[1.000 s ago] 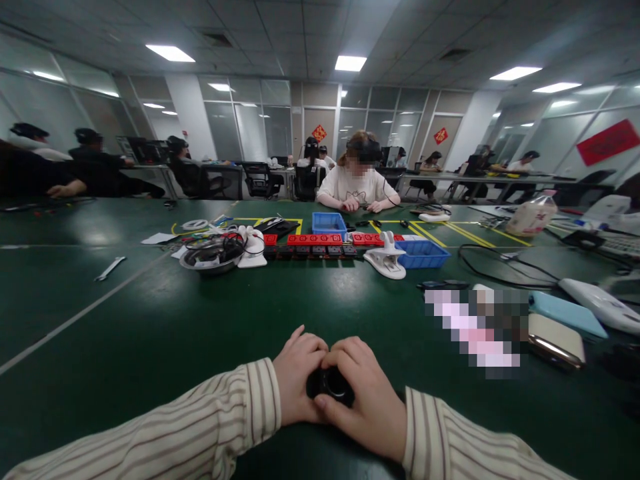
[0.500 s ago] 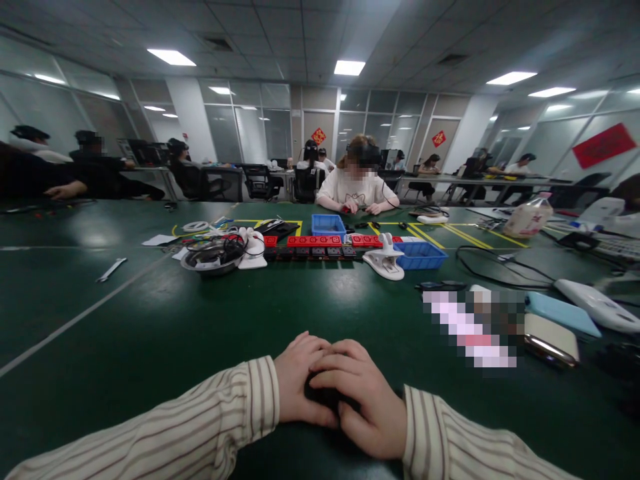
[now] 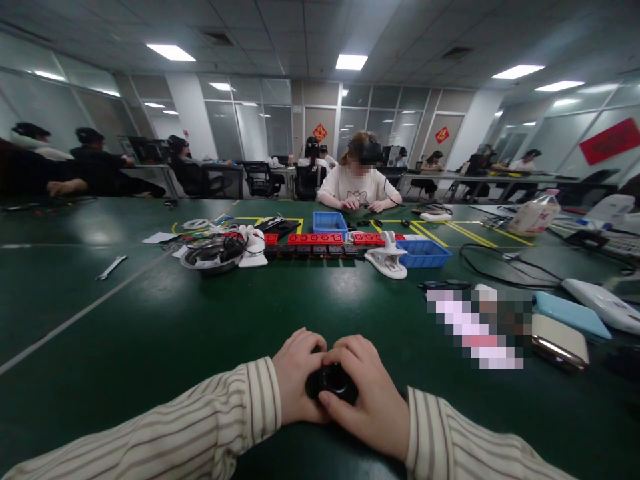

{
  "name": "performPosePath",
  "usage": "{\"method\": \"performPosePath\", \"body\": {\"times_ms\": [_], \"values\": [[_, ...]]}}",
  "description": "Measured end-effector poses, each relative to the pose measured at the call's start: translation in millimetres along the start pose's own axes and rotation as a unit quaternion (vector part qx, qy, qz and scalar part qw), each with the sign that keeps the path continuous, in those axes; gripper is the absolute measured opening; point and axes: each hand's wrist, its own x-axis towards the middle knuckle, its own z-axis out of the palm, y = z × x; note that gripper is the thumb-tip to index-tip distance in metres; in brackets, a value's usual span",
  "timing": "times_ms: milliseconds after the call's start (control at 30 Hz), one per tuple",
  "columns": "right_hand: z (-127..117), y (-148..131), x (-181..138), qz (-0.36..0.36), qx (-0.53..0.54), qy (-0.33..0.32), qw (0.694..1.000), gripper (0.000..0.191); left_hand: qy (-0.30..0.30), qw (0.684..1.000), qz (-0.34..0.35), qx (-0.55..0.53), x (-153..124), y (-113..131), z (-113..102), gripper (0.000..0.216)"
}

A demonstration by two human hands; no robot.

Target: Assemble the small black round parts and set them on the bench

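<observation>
Between my hands, low over the near part of the green table [image 3: 240, 320], is a small glossy black object [image 3: 340, 379] with a rounded, ring-like top. My left hand [image 3: 297, 377] curls round its left side, and part of the object is hidden behind those fingers. From the right, my right hand [image 3: 375, 393] grips the round top between thumb and fingers. The two hands touch or nearly touch at the fingertips. What kind of object it is, I cannot make out.
Across the table sits a person [image 3: 357, 180]. Before them are blue bins [image 3: 424, 253], red and black blocks [image 3: 315, 239], a white clip stand [image 3: 387, 257] and a metal bowl [image 3: 213, 260] of cables. A wrench [image 3: 111, 267] lies left; a cream case [image 3: 559, 340] lies right.
My right hand has shifted from covering the black object to gripping its rounded top, so more of it shows. My left hand still holds its side.
</observation>
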Motion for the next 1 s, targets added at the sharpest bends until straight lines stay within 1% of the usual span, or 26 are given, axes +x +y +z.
{"method": "performPosePath", "body": {"times_ms": [133,200,300,400,467,567,633,700,800,900,1000], "values": [[-2.2,-2.5,0.6,-0.063,0.035,-0.007,0.997,0.030,-0.028,0.999,0.039,-0.024,3.8,-8.0,-4.0,0.036],[-3.7,-4.3,1.9,-0.091,0.048,-0.011,0.995,0.032,-0.036,0.998,0.047,-0.035,5.0,-10.9,-4.5,0.034],[-6.2,-6.0,3.3,-0.132,0.059,-0.019,0.989,0.030,-0.039,0.997,0.053,-0.041,5.6,-13.0,-3.3,0.042],[-7.6,-4.6,2.2,-0.162,0.072,-0.016,0.984,0.029,-0.029,0.997,0.049,-0.054,4.8,-12.6,-1.8,0.060],[-7.3,-2.4,0.5,-0.152,0.071,0.000,0.986,0.031,-0.013,0.998,0.035,-0.059,3.6,-11.0,-1.6,0.071],[-4.9,0.9,-1.5,-0.093,0.058,0.027,0.994,0.034,0.017,0.999,0.016,-0.044,1.5,-7.1,-1.5,0.077],[-2.5,2.1,-1.9,-0.056,0.052,0.037,0.996,0.033,0.031,0.999,0.007,-0.033,0.3,-4.4,-0.7,0.073],[-0.2,2.1,-1.6,-0.028,0.041,0.035,0.998,0.031,0.034,0.999,0.004,-0.024,-0.4,-2.6,0.6,0.064],[1.3,0.9,-0.5,0.007,0.017,0.021,1.000,0.021,0.031,0.999,0.010,-0.006,-0.1,-2.3,1.8,0.053],[0.5,0.0,0.5,-0.002,0.017,0.009,1.000,0.016,0.023,0.999,0.025,-0.010,1.9,-4.3,0.6,0.049],[-1.5,0.0,0.8,-0.048,0.038,0.005,0.998,0.019,-0.002,0.998,0.050,-0.032,4.5,-6.7,-1.7,0.041]]}}
